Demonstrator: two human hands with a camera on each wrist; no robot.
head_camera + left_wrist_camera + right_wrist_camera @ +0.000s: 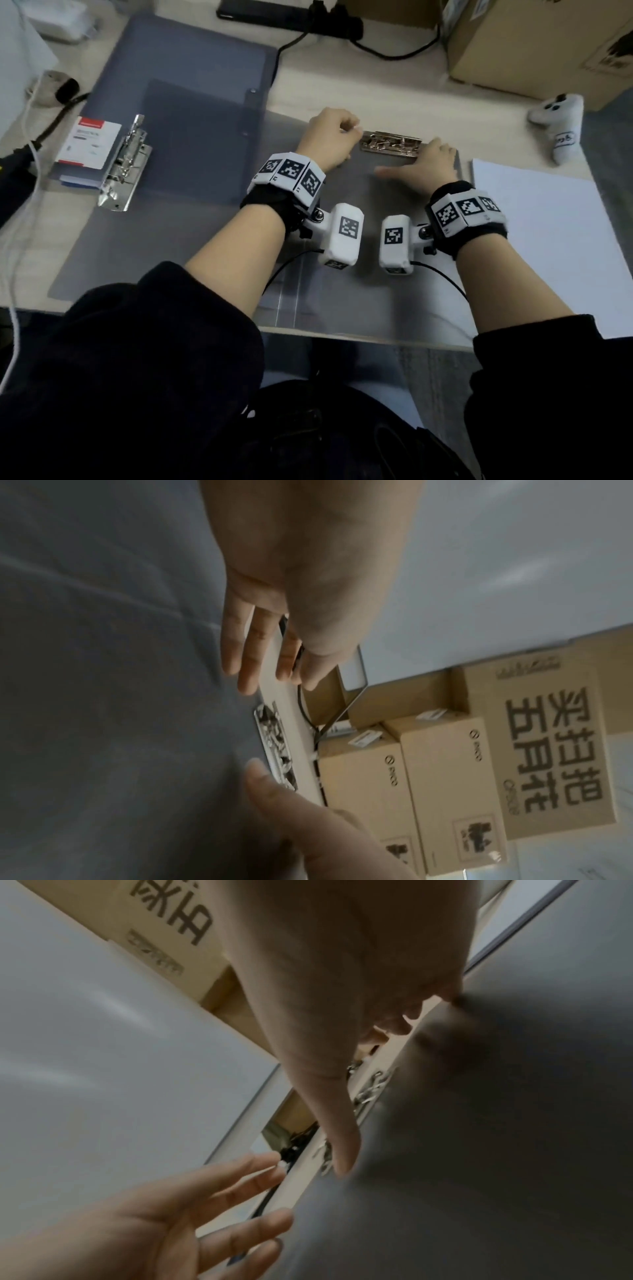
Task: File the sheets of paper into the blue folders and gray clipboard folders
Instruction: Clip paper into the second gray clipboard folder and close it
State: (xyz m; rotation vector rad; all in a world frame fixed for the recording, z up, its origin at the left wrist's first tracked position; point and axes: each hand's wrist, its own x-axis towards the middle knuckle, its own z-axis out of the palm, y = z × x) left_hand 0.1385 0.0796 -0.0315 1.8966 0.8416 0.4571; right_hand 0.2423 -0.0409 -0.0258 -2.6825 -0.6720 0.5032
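Taking the metal clip (390,144) of the gray clipboard folder (342,212) as my marker, I read the table (342,85) from left to right. Far left of the clip I see an open blue folder (191,113) lying flat, with its own lever clamp (125,164) and a red-and-white label card (89,142) at its left edge. Just left of the clip is my left hand (330,137): from the head view it looks loosely bunched, but the wrist views show its fingers (251,653) nearly straight and slightly spread, holding nothing, tips close to the clip's left end. The gray clipboard folder lies closed under both wrists, with the clip at its far edge. At the clip's right end, my right hand (423,164) lies palm-down on the cover, fingers extended, thumb (385,171) stretched toward the left; it grips nothing. Right of the clip, just beside the folder, sits the stack of white sheets of paper (548,240). Beyond the sheets lies a small white plush toy (558,126), with cardboard boxes (534,44) behind.
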